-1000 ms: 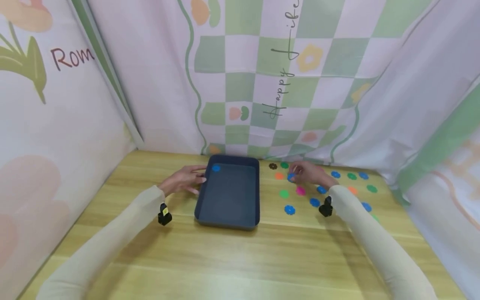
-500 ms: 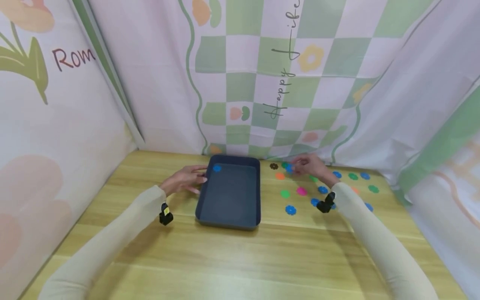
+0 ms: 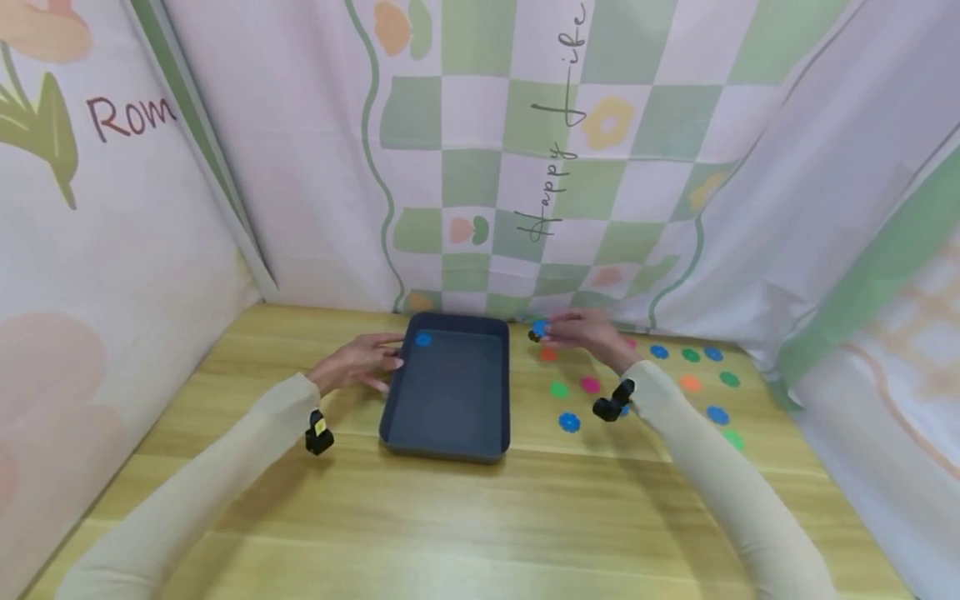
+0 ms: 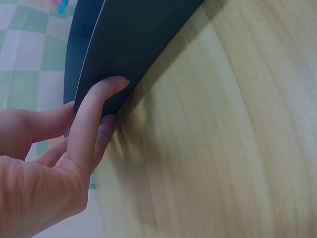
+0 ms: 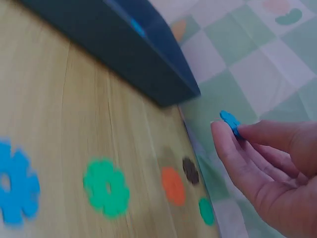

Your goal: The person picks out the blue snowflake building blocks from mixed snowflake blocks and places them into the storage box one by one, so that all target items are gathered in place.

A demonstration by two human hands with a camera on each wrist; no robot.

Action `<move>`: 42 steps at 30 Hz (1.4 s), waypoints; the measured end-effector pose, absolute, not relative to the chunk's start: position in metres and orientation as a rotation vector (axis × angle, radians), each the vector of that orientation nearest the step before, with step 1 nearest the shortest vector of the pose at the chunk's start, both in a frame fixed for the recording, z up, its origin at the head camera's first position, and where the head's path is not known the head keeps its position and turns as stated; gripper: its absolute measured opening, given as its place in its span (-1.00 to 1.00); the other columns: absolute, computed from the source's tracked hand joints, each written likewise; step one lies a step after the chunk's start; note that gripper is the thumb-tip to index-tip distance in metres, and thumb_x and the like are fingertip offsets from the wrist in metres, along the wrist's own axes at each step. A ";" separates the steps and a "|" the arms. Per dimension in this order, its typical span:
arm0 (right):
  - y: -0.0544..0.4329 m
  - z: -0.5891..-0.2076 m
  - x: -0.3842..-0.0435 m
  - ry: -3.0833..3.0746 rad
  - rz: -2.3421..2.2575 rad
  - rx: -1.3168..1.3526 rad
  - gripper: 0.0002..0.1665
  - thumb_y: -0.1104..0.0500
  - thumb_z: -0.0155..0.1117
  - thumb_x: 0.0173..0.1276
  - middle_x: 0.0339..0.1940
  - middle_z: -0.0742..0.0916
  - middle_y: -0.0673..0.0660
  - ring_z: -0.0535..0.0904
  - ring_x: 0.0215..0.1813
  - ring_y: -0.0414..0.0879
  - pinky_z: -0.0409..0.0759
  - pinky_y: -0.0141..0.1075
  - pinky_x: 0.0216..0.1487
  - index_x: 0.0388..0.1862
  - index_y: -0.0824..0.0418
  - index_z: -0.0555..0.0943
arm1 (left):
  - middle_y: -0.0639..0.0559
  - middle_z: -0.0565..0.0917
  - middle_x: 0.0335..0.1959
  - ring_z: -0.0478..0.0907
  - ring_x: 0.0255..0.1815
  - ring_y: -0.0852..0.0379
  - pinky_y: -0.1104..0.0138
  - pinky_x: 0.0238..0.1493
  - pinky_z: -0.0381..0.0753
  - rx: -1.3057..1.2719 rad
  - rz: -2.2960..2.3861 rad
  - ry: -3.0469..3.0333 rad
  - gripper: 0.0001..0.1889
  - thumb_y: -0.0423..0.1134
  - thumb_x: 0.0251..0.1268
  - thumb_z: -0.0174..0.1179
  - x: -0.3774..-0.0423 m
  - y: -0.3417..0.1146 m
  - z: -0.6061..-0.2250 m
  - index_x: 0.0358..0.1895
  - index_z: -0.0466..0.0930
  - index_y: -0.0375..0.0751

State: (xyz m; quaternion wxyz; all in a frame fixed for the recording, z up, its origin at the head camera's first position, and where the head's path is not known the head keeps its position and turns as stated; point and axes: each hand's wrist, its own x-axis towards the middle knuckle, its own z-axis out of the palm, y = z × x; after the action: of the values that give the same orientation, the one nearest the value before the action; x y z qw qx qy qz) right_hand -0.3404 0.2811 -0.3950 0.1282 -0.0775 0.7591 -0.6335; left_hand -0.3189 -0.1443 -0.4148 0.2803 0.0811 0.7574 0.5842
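Between thumb and fingertips my right hand pinches a blue flower-shaped plastic disc. In the head view this disc overlaps a dark brown one near the back edge of the table. A dark grey rectangular tray stands left of that hand, with one blue disc in its far left corner. My left hand rests against the tray's left side. In the left wrist view, its fingers touch the rim and outer wall without curling round them.
Several flower-shaped discs lie spread on the wooden table right of the tray, among them an orange one, a light green one and a pink one. A patterned curtain hangs along the table's back edge.
My right hand has moved left with the blue disc, from above the scattered discs to beside the brown one. The left hand and tray hold their places; the head view has shifted slightly.
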 end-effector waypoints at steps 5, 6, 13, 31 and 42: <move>0.256 -0.394 -0.344 2.085 -1.936 -0.161 -0.55 0.43 0.15 0.58 -0.20 0.84 0.14 0.83 -0.16 -0.10 0.66 0.01 0.30 0.30 0.69 0.37 | -0.46 0.00 0.67 0.24 0.58 -0.40 0.23 -0.19 0.86 0.189 1.569 2.018 -0.27 -0.43 0.63 0.05 -0.318 -0.145 -0.416 0.71 -0.07 -0.26; 0.252 -0.394 -0.345 2.088 -1.925 -0.161 -0.57 0.41 0.16 0.58 -0.20 0.84 0.13 0.83 -0.16 -0.10 0.66 0.01 0.30 0.29 0.67 0.39 | -0.46 0.00 0.67 0.24 0.58 -0.40 0.23 -0.19 0.85 0.190 1.573 2.012 -0.27 -0.43 0.63 0.05 -0.318 -0.145 -0.416 0.71 -0.07 -0.26; 0.217 -0.392 -0.352 2.084 -1.896 -0.153 -0.55 0.42 0.13 0.59 -0.18 0.84 0.15 0.81 -0.20 -0.13 0.77 -0.13 0.17 0.34 0.68 0.41 | -0.47 -0.03 0.67 0.21 0.59 -0.41 0.24 -0.19 0.85 0.225 1.581 2.000 -0.28 -0.41 0.65 0.04 -0.319 -0.145 -0.416 0.71 -0.07 -0.25; 0.125 -0.399 -0.364 2.036 -1.865 -0.127 -0.73 0.50 0.15 0.52 -0.13 0.82 0.42 0.81 -0.33 -0.03 0.71 0.13 0.22 0.10 0.65 0.60 | -0.44 0.02 0.67 0.21 0.60 -0.39 0.07 -0.06 0.85 0.245 1.541 2.048 -0.29 -0.43 0.65 0.01 -0.323 -0.142 -0.416 0.71 -0.07 -0.28; 0.097 -0.415 -0.366 2.017 -1.823 -0.104 -0.77 0.54 0.24 0.43 -0.36 0.82 0.29 0.79 -0.37 -0.04 0.81 -0.02 0.08 0.01 0.67 0.63 | -0.45 -0.01 0.68 0.20 0.61 -0.37 0.20 -0.16 0.86 0.202 1.530 2.045 -0.28 -0.39 0.65 0.04 -0.320 -0.142 -0.413 0.72 -0.07 -0.25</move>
State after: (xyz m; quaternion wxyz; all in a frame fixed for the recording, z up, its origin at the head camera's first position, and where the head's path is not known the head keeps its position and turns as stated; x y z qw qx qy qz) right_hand -0.3663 0.0965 -0.4147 0.2089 -0.0375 0.7250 -0.6552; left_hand -0.3202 -0.1418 -0.4128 0.2859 0.0755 0.7649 0.5722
